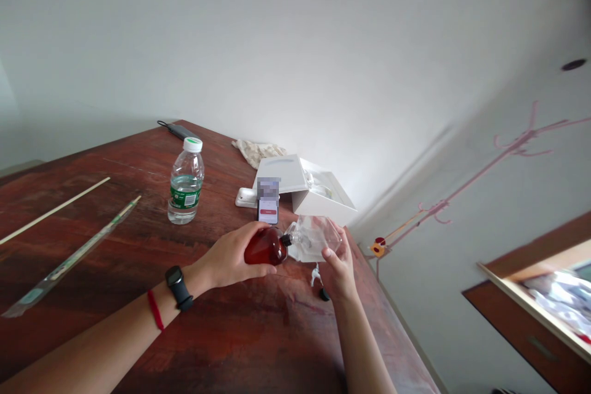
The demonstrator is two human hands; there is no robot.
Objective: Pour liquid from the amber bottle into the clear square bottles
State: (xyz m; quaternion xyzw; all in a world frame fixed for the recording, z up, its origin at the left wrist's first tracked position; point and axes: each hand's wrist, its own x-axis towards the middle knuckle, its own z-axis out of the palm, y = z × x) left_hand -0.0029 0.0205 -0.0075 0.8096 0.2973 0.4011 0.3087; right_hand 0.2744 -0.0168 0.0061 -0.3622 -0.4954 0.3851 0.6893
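My left hand [237,255] is closed around a rounded reddish-brown bottle [265,247], tipped on its side with its black neck pointing right. That neck meets the near end of a clear, angular container [316,237], possibly a bottle. My right hand [338,265] grips this container from the right, with the thumb on its front. Whether the black neck sits inside the container's mouth or only against it, I cannot tell. Below them on the table lie a small white piece [316,275] and a round black cap [324,294].
Behind my hands are a phone [268,210] with a lit screen, a white case [246,197], an open white box [323,197] and a cloth [258,151]. A water bottle [185,188] stands left, near thin sticks [55,209]. A pink coat rack [475,175] is beyond the table's right edge.
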